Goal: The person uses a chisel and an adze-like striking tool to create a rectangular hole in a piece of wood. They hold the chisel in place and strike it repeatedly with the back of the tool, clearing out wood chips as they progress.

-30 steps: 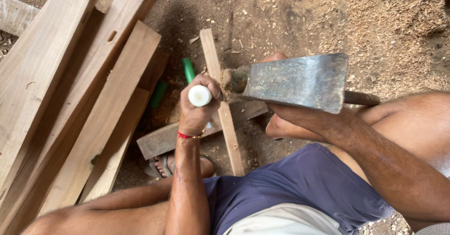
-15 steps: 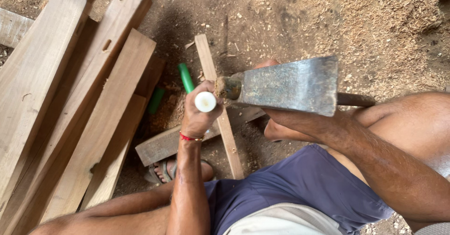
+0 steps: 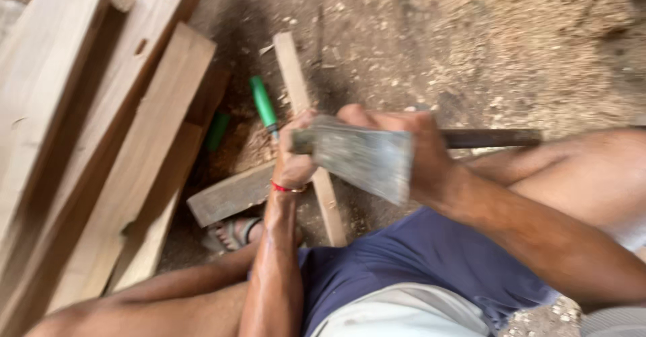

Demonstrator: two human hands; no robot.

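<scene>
The right hand (image 3: 404, 152) was closed around the dark handle (image 3: 494, 138) of a broad-bladed hatchet (image 3: 360, 159), gripped close behind the head, with the flat of the blade facing the camera and its blunt end meeting the top of the left fist. The left hand (image 3: 296, 159) was clenched around an upright tool, most likely a chisel, though the fist and the hatchet head covered nearly all of it and its tip could not be seen. That fist sat over the point where a narrow wooden strip (image 3: 296, 81) crossed a grey wooden block (image 3: 229, 196) on the earth floor (image 3: 511, 48). A red band (image 3: 288, 188) circled the left wrist. Judged from this view, the cutting was in progress and not finished: loose chips and sawdust lay around the crossing, but the cut itself was hidden, so its depth and what remained could not be assessed. 1 green-handled tool (image 3: 264, 105) lay on the floor just beside the strip, untouched, and a second green object (image 3: 217, 130) lay near the stacked planks (image 3: 128, 142), its kind unclear. A sandalled foot (image 3: 232, 233) rested against the block. Motion blur softened the whole frame, and the planks were cut off at the left edge.
</scene>
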